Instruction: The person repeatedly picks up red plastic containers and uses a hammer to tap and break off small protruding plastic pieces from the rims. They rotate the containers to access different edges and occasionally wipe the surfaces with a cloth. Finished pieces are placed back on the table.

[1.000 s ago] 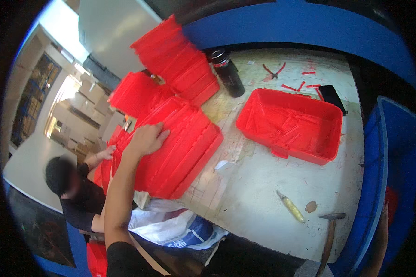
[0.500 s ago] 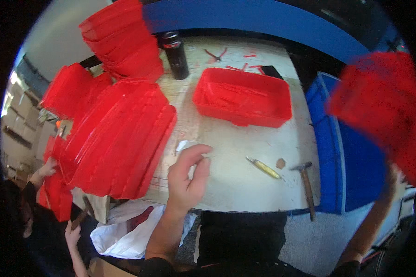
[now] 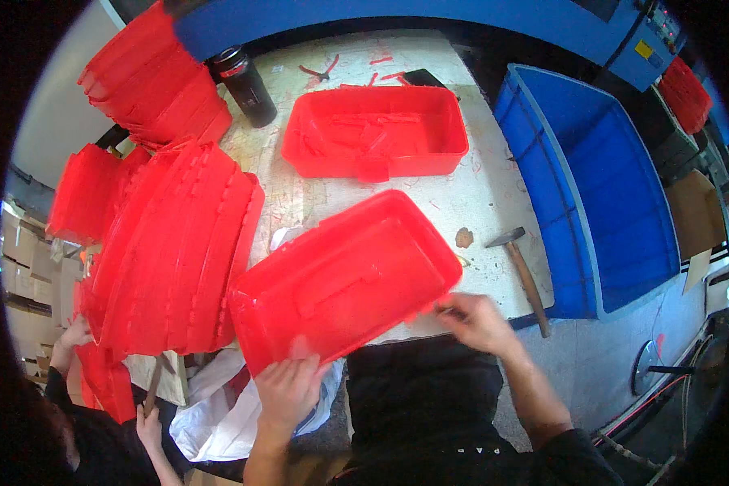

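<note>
A red rectangular plastic box [image 3: 348,275] lies tilted across the near part of the worktable, its open side toward me. My left hand [image 3: 287,393] is closed on its near left edge. At its near right corner, my right hand [image 3: 482,324] has its fingers closed on the rim; the fingertips are partly hidden. Behind it stands another red box [image 3: 374,168] with red plastic scraps inside. The small yellow-handled tool [image 3: 464,261] is nearly covered by the front box. To its right are a brown lump [image 3: 464,237] and a hammer [image 3: 526,275].
Nested red boxes [image 3: 170,251] crowd the left side, with another stack [image 3: 154,73] behind. A black bottle [image 3: 247,85] and red-handled pliers [image 3: 320,71] stand and lie farther back. A blue crate [image 3: 579,194] is on the right. At far left, another person's hand [image 3: 148,425] holds a handled tool.
My right hand has brought the red box from the right side onto the table. My left hand, open before, now grips its edge. The view has shifted.
</note>
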A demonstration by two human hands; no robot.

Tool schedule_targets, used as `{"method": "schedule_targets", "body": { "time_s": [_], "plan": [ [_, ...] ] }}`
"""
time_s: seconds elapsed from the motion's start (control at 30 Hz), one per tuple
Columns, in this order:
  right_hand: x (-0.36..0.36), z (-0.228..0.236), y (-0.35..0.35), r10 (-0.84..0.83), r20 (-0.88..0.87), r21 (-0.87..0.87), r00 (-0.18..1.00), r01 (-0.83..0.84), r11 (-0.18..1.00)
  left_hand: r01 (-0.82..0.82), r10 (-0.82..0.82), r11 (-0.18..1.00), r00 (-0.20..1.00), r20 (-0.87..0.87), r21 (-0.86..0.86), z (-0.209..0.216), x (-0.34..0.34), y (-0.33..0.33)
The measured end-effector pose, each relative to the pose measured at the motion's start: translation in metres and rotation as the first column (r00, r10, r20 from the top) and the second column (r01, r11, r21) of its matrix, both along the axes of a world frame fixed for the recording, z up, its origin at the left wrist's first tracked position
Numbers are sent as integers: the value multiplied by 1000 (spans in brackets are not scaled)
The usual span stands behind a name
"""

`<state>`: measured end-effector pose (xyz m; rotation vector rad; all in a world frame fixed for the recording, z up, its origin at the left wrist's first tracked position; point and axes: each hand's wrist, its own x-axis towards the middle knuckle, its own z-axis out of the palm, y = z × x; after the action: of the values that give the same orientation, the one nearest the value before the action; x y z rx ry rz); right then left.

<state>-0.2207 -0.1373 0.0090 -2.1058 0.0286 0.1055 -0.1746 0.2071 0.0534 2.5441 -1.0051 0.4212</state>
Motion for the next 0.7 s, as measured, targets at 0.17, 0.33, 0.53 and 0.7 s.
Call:
{"method": "schedule_targets", "body": {
  "time_s": [0.17,0.33,0.53,0.7],
  "plan": [
    [35,-5,-42,-177,372,-447,911,343,826,17,-3,992,994,-108,126,-14,-8,3],
    [75,-32,-37,85,304,-567,949,108,816,53,-8,980,973,-231,191,-22,-6,-5],
    [56,-24,-65,-168,108,-689,980,196,697,63,-18,993,916,-401,101,45,17,-24],
    [55,8,-84,-283,212,-669,935,350,656,121,-57,987,886,-461,110,67,35,-46]
  ]
}}
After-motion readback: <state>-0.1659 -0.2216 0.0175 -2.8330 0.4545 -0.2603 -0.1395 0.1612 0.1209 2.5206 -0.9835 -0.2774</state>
